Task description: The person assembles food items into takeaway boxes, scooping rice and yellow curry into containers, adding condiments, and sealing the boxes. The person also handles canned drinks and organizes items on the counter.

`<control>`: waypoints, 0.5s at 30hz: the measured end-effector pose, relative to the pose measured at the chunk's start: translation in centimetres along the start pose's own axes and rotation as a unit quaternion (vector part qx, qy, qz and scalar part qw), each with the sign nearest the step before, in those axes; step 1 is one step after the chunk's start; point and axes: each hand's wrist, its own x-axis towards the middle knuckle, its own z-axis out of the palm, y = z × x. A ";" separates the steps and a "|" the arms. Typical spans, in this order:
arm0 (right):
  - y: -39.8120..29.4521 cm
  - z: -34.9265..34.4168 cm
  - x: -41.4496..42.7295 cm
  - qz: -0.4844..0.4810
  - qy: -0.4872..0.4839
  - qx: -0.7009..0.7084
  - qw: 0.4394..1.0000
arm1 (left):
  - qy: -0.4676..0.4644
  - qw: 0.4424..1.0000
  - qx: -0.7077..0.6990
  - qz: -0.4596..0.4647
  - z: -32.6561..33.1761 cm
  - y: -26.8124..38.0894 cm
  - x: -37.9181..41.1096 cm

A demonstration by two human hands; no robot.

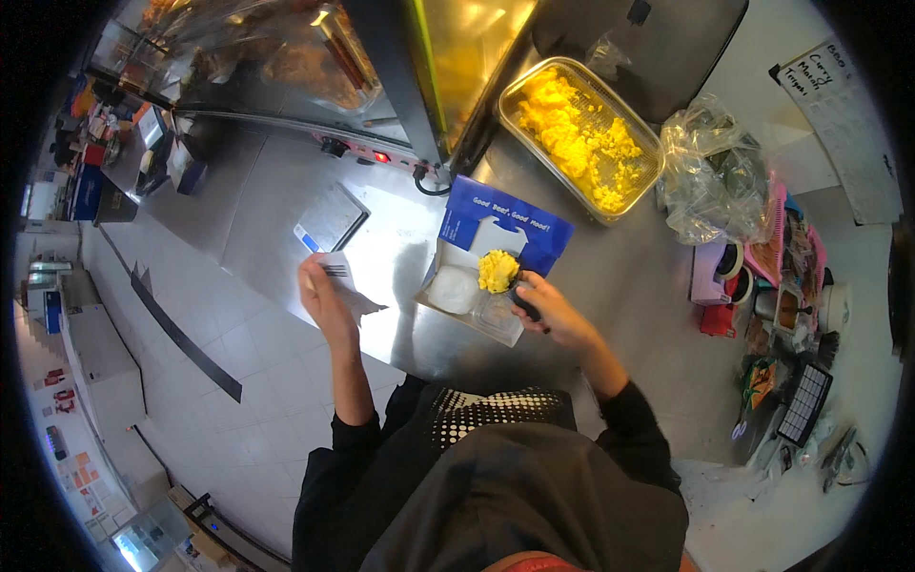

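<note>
A blue and white cardboard food box (pixel 452 322) stands with its lid up on the steel counter before me. Inside it lie a white round wrapped item (pixel 453 289) and a clear plastic cup (pixel 495 312). My right hand (pixel 554 311) grips a dark-handled scoop, its bowl hidden under a mound of yellow food, seemingly scrambled egg (pixel 498 271), held over the box. My left hand (pixel 322 293) pinches a printed paper slip (pixel 350 289) left of the box. Behind and to the right, a perforated metal tray (pixel 543 166) holds more of the yellow food.
A flat scale-like device (pixel 332 218) lies beyond my left hand. A glass-sided display warmer (pixel 386 154) with a red lit switch borders the counter's back. Clear plastic bags (pixel 708 179), tape rolls, a pink basket (pixel 774 229) and a calculator-like black item (pixel 804 404) crowd the right side.
</note>
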 end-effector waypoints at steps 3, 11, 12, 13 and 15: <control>3.8 2.1 1.5 -0.289 0.231 -0.425 0.826 | -0.036 0.999 0.033 0.012 -0.1 -1.3 -0.2; 7.3 3.9 2.1 -0.271 0.393 -0.649 0.593 | -0.116 0.993 0.033 -0.001 0.8 -0.7 -0.1; 7.4 3.7 2.1 -0.298 0.396 -0.638 0.589 | -0.112 0.993 0.037 0.003 0.7 -0.9 0.2; 7.4 3.6 2.1 -0.324 0.399 -0.627 0.585 | -0.108 0.993 0.040 0.007 0.6 -1.1 0.5; 7.1 3.4 2.0 -0.372 0.396 -0.555 0.630 | -0.114 0.993 0.041 0.012 0.7 -1.2 1.1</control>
